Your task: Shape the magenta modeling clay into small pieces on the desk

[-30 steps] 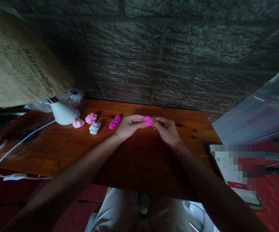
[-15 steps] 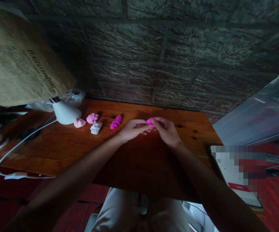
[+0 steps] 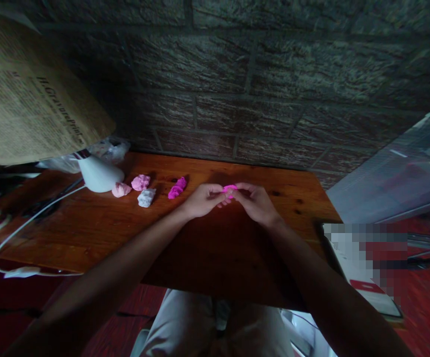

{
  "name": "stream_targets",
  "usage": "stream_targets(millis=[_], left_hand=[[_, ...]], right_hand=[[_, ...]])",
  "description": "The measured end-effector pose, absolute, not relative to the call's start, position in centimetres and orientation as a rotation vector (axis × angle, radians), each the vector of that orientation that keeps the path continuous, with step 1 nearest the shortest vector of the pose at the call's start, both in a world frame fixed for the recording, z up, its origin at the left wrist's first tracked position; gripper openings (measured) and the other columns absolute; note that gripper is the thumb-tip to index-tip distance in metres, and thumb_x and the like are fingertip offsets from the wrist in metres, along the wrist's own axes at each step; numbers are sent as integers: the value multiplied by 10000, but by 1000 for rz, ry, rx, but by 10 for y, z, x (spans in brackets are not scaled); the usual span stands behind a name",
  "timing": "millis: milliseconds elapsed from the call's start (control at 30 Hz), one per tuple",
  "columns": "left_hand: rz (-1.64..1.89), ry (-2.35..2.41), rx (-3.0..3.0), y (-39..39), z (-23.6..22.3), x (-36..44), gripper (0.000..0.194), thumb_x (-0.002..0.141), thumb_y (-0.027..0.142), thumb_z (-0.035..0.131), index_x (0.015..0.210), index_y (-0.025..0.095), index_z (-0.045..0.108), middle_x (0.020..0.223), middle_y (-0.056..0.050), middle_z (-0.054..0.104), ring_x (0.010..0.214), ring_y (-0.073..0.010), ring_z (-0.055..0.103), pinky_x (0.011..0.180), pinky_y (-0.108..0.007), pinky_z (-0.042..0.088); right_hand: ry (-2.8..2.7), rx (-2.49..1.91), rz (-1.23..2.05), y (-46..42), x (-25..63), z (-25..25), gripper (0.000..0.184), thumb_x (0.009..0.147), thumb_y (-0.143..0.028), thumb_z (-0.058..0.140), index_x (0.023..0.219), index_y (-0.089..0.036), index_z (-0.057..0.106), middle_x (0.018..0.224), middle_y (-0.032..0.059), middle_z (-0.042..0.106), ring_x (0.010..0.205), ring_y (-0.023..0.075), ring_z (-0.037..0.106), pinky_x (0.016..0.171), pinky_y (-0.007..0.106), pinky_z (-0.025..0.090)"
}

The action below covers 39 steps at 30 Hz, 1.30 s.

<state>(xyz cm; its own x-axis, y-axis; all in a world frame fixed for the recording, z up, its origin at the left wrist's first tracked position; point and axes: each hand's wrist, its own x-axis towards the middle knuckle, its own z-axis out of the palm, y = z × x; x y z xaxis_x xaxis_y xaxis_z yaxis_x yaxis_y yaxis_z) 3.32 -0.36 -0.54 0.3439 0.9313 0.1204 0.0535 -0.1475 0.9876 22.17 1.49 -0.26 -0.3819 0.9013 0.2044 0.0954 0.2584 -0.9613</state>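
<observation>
A small piece of bright pink modelling clay (image 3: 230,188) is pinched between both hands above the wooden table (image 3: 200,253). My left hand (image 3: 204,199) grips its left side with thumb and fingers. From the right, my right hand (image 3: 256,201) presses thumb and fingers on the same piece, partly covering it. Left of my hands lies a magenta clay lump (image 3: 177,188), rough and elongated. Further left sit a white clay lump (image 3: 147,198), a pink clay lump (image 3: 141,182) and a paler pink clay lump (image 3: 121,189).
A lamp with a white base (image 3: 101,173) and a newsprint-patterned shade (image 3: 32,99) stands at the left, its white cable (image 3: 25,223) curving over the table edge. A brick-patterned wall (image 3: 218,114) rises behind. A tablet-like object (image 3: 374,300) lies at the right edge.
The pink clay between my fingers has been turned, and now looks flatter and wider. My hands stay in nearly the same place; the view has shifted slightly.
</observation>
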Motion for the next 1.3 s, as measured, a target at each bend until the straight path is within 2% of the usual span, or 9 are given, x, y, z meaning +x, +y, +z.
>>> stream_targets(millis=[267, 500, 667, 800, 900, 1067, 1300], left_hand=[[1030, 950, 1351, -4, -7, 36, 360, 732, 470, 855, 844, 143, 752, 834, -56, 754, 754, -143, 669, 710, -275, 541], [1146, 1032, 1299, -3, -7, 34, 370, 748, 475, 842, 869, 139, 742, 845, -59, 753, 805, -162, 691, 761, -305, 561], [1210, 1039, 1279, -2, -8, 37, 407, 713, 500, 864, 844, 139, 728, 820, -46, 749, 788, -152, 693, 750, -292, 573], [1303, 1031, 1220, -2, -6, 39, 456, 641, 473, 917, 887, 152, 707, 843, -39, 777, 777, -150, 711, 756, -296, 585], [1315, 1047, 1206, -3, -6, 39, 460, 621, 458, 931, 877, 151, 703, 860, -53, 794, 780, -163, 724, 763, -315, 592], [1307, 1051, 1209, -3, -7, 39, 451, 609, 456, 935, 883, 149, 750, 915, -68, 807, 866, -195, 741, 815, -336, 595], [1351, 1064, 1230, -3, -6, 37, 428, 619, 406, 941, 893, 133, 758, 946, -81, 812, 859, -182, 739, 927, -374, 570]], right_hand=[[-1590, -943, 1224, 14, 217, -5, 368, 777, -576, 772, 902, -233, 819, 900, 47, 811, 840, 209, 737, 834, 361, 576], [-1602, -961, 1173, 14, 216, -5, 425, 814, -641, 716, 933, -244, 812, 904, 42, 803, 864, 215, 727, 836, 357, 570], [-1620, -991, 1169, 16, 217, -9, 393, 822, -594, 717, 900, -216, 789, 827, 38, 775, 807, 200, 712, 781, 341, 562], [-1551, -976, 1103, 15, 217, -8, 383, 812, -559, 748, 1011, -232, 775, 936, 47, 795, 776, 187, 712, 768, 347, 579], [-1536, -978, 1069, 14, 217, -6, 370, 829, -547, 742, 1017, -231, 781, 954, 54, 801, 768, 184, 716, 765, 348, 586], [-1572, -967, 1118, 14, 217, -9, 367, 810, -541, 755, 989, -223, 794, 945, 56, 798, 836, 203, 727, 780, 348, 581], [-1585, -966, 1184, 14, 217, -11, 328, 817, -493, 750, 986, -216, 793, 929, 50, 802, 820, 194, 725, 772, 335, 566]])
